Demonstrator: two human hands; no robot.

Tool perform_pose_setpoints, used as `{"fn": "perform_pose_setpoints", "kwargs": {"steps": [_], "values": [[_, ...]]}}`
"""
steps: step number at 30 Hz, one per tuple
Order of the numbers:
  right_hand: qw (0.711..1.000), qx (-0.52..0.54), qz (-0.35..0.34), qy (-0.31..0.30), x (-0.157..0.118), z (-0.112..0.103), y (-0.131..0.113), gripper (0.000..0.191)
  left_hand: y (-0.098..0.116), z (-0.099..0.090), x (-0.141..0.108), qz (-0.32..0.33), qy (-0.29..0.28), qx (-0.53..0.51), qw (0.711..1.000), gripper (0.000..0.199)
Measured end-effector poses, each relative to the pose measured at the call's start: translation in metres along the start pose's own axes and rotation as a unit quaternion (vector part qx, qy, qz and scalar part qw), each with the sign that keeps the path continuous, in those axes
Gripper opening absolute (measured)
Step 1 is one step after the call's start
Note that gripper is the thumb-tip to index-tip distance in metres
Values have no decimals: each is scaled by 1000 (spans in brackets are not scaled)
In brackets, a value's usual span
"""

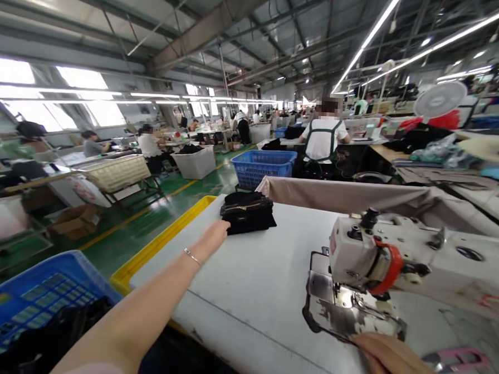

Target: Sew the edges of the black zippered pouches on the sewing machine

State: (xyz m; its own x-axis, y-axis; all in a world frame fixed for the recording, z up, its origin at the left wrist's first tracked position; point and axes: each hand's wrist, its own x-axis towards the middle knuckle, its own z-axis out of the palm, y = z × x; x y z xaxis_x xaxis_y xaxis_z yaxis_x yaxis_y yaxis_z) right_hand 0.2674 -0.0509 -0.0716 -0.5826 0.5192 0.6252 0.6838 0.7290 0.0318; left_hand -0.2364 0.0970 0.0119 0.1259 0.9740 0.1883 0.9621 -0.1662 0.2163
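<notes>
Plainly, the person's hands are well apart. The left hand (217, 235), arm outstretched, is at the near left corner of a stack of black fabric pieces (250, 218), which sits by the far left corner of the bench (244, 281); whether its fingers are clamped on the cloth, I can't tell. The right hand (399, 362) lies toward the bench's near edge, fingertips by the sewing machine (355, 254) and its metal plate (320, 311); its grip is hidden too. A careless tug could splay the stack, while a shove leftward might drop pieces into the yellow bin (163, 241) along the left edge. Sweeping the right hand outward could knock the pink snips (464, 359) beside it.
</notes>
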Motion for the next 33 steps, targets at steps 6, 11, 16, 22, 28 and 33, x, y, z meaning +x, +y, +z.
{"fn": "perform_pose_setpoints", "kwargs": {"steps": [6,11,16,22,28,33], "values": [[998,37,43,4,15,-7,-12,24,-20,-22,8,15,-5,-24,1000,27],[995,68,76,-11,14,-6,-16,26,13,-55,8,17,138,-31,990,29],[987,118,111,-21,17,-14,-19,24,69,-76,-58,143,59,-66,986,27],[978,171,107,-50,47,-27,-51,30,120,-21,-147,132,-116,-125,977,21],[960,207,144,-122,78,-11,-110,29,145,13,-125,0,-19,-65,998,33],[933,281,176,-140,83,-9,-119,13,166,13,-108,9,-54,-74,996,11]]}}
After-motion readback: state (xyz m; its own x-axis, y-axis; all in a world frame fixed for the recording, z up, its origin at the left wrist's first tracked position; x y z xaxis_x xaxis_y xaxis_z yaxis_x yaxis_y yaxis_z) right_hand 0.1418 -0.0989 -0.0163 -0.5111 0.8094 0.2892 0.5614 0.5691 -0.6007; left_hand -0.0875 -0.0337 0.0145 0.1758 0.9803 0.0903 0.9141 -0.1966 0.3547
